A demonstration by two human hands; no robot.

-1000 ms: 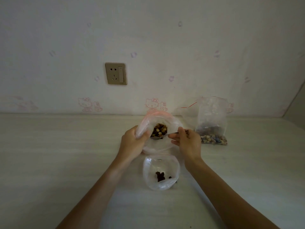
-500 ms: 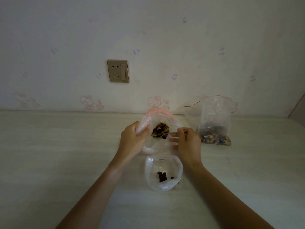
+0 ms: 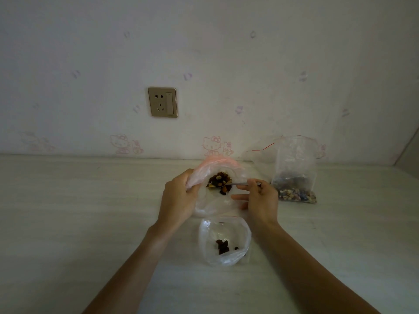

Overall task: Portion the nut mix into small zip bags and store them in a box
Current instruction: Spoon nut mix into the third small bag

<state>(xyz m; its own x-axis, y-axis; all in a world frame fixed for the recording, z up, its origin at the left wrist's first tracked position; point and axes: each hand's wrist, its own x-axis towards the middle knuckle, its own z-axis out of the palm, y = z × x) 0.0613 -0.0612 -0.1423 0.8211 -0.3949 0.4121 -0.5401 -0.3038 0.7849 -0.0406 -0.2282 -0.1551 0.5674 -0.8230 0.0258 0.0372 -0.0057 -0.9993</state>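
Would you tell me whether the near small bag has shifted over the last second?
No; the small bag lies just as far below the wall socket and left of the filled bag.

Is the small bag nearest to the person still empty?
No, the small bag lying open on the table already holds a few dark pieces of the nut mix at its bottom.

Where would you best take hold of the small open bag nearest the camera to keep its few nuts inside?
Probably pinch the small bag at its upper rim, on the far edge toward the hands, coming from above. Its mouth gapes upward and the few nuts sit low inside, so lifting by the rim should keep them at the bottom; gripping low could tip them out.
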